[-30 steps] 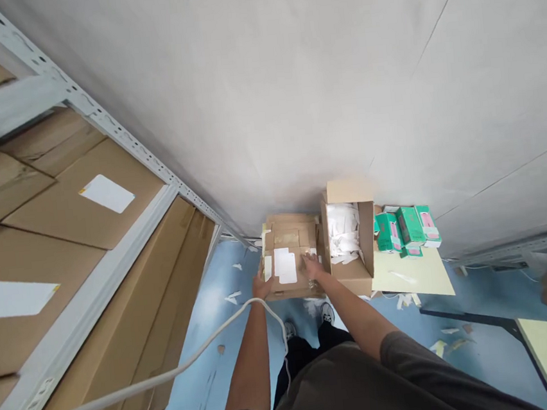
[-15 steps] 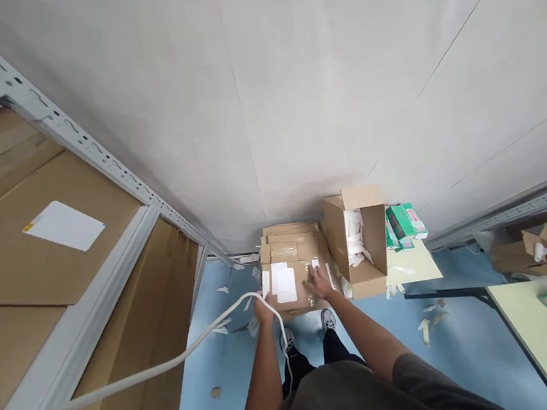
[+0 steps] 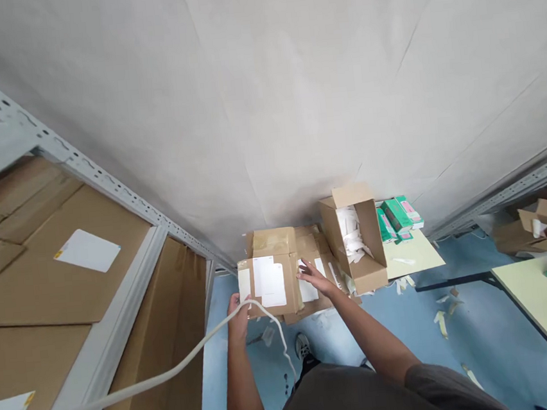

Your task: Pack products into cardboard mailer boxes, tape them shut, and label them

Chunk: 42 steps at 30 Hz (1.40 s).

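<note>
A flat cardboard box point(image 3: 278, 251) with white labels is held up in front of me, over a pile of more flattened boxes. My left hand point(image 3: 238, 311) grips its lower left edge, fingers closed on the cardboard. My right hand point(image 3: 315, 277) rests on the box's right side with fingers stretched out. A white cable point(image 3: 173, 373) hangs across my left forearm.
An open carton point(image 3: 363, 275) with white papers stands to the right, beside green boxes point(image 3: 397, 215) on a pale table point(image 3: 414, 257). A metal rack point(image 3: 96, 325) with big cardboard boxes fills the left. A grey wall is ahead. Paper scraps litter the blue floor point(image 3: 460, 335).
The top box has been lifted and shifted left off the pile; my left hand moved left and down with its edge, and my right hand followed on its right side.
</note>
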Motion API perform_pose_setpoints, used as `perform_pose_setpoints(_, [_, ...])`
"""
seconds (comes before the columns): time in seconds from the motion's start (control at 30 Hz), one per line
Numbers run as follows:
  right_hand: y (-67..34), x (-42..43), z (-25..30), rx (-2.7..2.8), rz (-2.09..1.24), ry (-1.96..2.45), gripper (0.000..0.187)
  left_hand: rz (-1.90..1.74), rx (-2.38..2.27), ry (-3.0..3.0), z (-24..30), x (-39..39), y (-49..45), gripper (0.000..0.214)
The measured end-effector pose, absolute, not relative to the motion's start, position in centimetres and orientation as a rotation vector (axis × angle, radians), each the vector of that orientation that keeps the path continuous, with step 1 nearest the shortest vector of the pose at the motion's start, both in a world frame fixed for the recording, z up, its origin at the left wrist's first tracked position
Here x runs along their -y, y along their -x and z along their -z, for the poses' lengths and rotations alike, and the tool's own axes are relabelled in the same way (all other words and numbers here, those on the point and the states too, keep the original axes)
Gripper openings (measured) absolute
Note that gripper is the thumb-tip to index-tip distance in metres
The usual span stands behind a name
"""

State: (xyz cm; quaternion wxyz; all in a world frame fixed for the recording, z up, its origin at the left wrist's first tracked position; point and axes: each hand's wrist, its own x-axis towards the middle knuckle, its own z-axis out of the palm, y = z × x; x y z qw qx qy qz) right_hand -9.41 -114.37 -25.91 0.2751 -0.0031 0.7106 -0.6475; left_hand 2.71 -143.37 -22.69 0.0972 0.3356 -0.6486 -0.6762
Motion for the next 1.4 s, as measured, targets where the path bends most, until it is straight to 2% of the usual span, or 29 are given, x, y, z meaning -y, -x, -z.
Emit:
perform_pose_setpoints(0.13, [9.5,112.1,21.7,-1.568,2.069,0.118,0.078,2.122,1.717,-0.875,18.8,141.0,-2.0,0.058])
perform_pose_setpoints(0.23, [9.7,106.6,18.4,-1.500,2.232,0.168,0.070,2.238,1.655,-0.820,15.6,136.7,-1.0,0.060])
perform_pose_setpoints(0.33, [9.1,98.8,15.5,-1.584,2.370,0.142,0.061,2.402,1.701,-0.738,12.5,130.0,0.6,0.070])
perform_pose_setpoints(0.5, [6.4,83.4,12.9,-1.786,2.505,0.012,0.058,2.573,1.875,-0.552,9.7,115.5,3.7,0.084])
perform_pose_setpoints(0.7, [0.3,65.2,12.8,-2.008,2.637,-0.334,0.053,2.818,2.113,-0.278,10.1,95.7,7.1,0.082])
perform_pose_setpoints(0.83, [-3.8,56.0,14.2,-2.040,2.747,-0.693,0.054,2.900,2.306,-0.066,10.8,83.5,9.3,0.079])
perform_pose_setpoints(1.07, [-7.0,43.7,17.8,-2.085,2.732,-1.375,0.055,2.851,2.715,0.322,14.5,65.1,14.7,0.070])
perform_pose_setpoints(1.3, [-7.8,32.8,18.5,-2.038,2.542,-1.984,0.055,2.965,2.889,0.998,16.8,46.8,20.0,0.083])
perform_pose_setpoints(1.4, [-8.2,29.7,19.4,-1.966,2.459,-2.236,0.057,2.890,2.951,1.228,16.9,39.5,20.8,0.081])
